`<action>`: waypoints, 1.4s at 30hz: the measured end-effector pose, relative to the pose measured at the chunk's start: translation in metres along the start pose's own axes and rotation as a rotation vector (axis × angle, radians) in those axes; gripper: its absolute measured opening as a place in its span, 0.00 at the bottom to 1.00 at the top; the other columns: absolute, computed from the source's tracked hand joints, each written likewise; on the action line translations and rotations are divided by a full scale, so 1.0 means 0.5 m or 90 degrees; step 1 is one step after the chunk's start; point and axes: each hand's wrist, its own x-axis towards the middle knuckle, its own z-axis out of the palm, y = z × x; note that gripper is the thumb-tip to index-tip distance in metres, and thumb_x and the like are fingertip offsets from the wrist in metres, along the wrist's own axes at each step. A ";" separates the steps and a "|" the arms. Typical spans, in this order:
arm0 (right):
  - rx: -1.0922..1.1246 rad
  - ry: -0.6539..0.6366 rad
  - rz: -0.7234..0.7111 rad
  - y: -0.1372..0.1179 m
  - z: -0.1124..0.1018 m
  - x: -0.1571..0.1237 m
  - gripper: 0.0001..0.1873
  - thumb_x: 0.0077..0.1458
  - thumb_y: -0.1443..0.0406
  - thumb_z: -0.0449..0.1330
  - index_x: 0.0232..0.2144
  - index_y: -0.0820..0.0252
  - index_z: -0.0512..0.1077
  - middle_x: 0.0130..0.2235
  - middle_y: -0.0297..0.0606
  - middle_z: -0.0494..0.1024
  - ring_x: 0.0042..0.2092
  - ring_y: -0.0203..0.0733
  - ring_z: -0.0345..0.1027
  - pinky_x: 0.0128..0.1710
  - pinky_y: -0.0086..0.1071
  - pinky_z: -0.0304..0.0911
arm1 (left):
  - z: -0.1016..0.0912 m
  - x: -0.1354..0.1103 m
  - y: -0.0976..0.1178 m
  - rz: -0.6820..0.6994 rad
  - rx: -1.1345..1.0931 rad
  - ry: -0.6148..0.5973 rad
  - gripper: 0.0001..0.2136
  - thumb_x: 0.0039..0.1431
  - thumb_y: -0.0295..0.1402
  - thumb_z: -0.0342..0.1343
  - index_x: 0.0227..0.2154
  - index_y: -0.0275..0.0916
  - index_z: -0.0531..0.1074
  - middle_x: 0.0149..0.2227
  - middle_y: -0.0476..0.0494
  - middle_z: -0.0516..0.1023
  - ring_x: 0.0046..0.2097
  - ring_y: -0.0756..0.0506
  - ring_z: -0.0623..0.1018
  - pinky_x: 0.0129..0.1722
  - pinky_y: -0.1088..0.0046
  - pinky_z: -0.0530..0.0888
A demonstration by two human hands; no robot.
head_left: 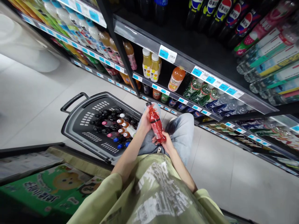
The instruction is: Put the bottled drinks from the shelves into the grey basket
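Observation:
Between both my hands I hold a red drink bottle [156,123] with a dark cap, tilted over my lap. My left hand [146,120] is closed round its upper part near the neck. Lower down, my right hand [166,141] grips the bottle's base. Left of my knees stands a dark grey shopping basket [77,124] with many bottles in it. Dark-capped bottles [102,123] fill much of it, along with white-capped amber bottles [123,124] and a few blue-capped ones [119,146].
Drink shelves [144,81] with price tags run across in front of me. They hold yellow bottles [150,67], an orange drink bottle [177,79], green soda bottles [198,88] and cola bottles [224,12]. Green cartons [46,186] lie close at my left. A white pillar [25,43] stands at far left.

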 end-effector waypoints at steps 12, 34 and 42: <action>-0.010 0.030 0.005 -0.010 0.004 -0.014 0.32 0.54 0.37 0.60 0.34 0.60 0.78 0.23 0.39 0.79 0.26 0.44 0.74 0.24 0.32 0.66 | -0.004 -0.005 -0.006 -0.008 -0.003 -0.016 0.19 0.68 0.42 0.66 0.56 0.39 0.76 0.37 0.46 0.82 0.32 0.48 0.82 0.33 0.72 0.80; -0.051 0.095 -0.061 0.021 -0.004 -0.008 0.33 0.43 0.53 0.80 0.47 0.56 0.73 0.38 0.37 0.86 0.31 0.47 0.82 0.28 0.35 0.77 | -0.003 -0.014 -0.015 0.007 0.041 -0.022 0.18 0.70 0.40 0.64 0.58 0.37 0.76 0.40 0.41 0.84 0.40 0.45 0.85 0.44 0.69 0.83; -0.070 0.026 -0.019 0.011 0.008 -0.019 0.31 0.51 0.42 0.69 0.43 0.62 0.78 0.27 0.40 0.85 0.26 0.47 0.79 0.22 0.31 0.68 | -0.010 -0.012 -0.020 -0.005 0.103 -0.031 0.21 0.66 0.43 0.67 0.56 0.37 0.77 0.38 0.42 0.83 0.41 0.43 0.86 0.42 0.70 0.82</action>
